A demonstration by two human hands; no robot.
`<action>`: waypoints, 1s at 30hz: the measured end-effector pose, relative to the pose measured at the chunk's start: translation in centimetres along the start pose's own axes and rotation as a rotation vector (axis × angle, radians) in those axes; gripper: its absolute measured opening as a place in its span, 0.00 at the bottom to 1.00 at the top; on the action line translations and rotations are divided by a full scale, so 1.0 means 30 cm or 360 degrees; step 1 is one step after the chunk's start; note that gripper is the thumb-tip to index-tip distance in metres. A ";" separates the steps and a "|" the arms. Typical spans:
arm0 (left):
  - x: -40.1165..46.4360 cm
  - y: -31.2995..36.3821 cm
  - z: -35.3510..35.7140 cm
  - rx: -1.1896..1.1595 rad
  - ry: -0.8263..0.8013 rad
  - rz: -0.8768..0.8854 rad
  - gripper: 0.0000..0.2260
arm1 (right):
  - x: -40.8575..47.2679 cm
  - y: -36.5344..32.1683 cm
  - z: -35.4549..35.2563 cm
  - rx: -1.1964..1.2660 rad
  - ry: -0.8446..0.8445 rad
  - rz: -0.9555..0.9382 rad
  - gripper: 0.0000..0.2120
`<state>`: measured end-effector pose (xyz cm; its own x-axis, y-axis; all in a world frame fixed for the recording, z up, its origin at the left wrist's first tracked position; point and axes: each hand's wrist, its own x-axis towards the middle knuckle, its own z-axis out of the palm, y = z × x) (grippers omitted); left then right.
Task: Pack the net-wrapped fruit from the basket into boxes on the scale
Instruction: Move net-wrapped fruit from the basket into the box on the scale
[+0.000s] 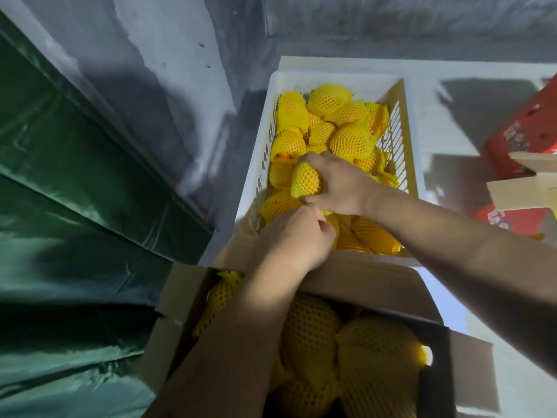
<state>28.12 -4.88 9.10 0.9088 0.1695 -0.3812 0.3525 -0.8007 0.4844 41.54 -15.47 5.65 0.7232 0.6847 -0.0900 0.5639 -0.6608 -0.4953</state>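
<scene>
Over the basket (410,140), your right hand (337,185) grips one net-wrapped fruit (304,184); left hand (297,236) curls just beside, contents unclear. Carton (361,285) lies directly toward you.

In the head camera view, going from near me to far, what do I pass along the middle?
Cardboard box of netted fruit → left hand → right hand gripping a net-wrapped fruit → white basket → grey wall.

We cannot see the left hand's (297,236) fingertips, buried among fruit. The box (346,285) runs off the bottom edge, its scale hidden. At right, the red cartons (521,137) are cut off, their print unreadable.
</scene>
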 end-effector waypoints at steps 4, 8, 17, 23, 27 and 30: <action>-0.001 0.002 0.011 0.0165 -0.0115 0.0019 0.11 | -0.028 0.016 0.002 -0.0205 -0.0204 0.0119 0.32; 0.001 0.000 0.015 0.0277 -0.0096 0.0027 0.14 | -0.028 0.025 0.050 0.0069 -0.0171 0.0304 0.23; -0.008 0.002 -0.005 0.0076 -0.0095 0.0046 0.13 | 0.007 -0.021 0.086 0.0146 -0.0413 0.0300 0.17; -0.119 0.035 -0.087 -0.0667 0.0707 0.0375 0.28 | -0.159 -0.162 -0.136 0.1247 0.0407 0.0364 0.21; -0.248 0.060 -0.124 -0.1025 0.0506 0.0495 0.47 | -0.310 -0.359 -0.238 0.1255 0.0611 0.0152 0.27; -0.377 0.020 -0.122 -0.1329 0.0402 0.0655 0.45 | -0.454 -0.474 -0.224 0.1306 0.0809 0.0165 0.24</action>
<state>18.89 -5.17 16.58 0.9836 0.1634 0.0770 -0.0479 -0.1746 0.9835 26.37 -17.46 19.73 0.9484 0.2930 0.1213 0.1733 -0.1584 -0.9721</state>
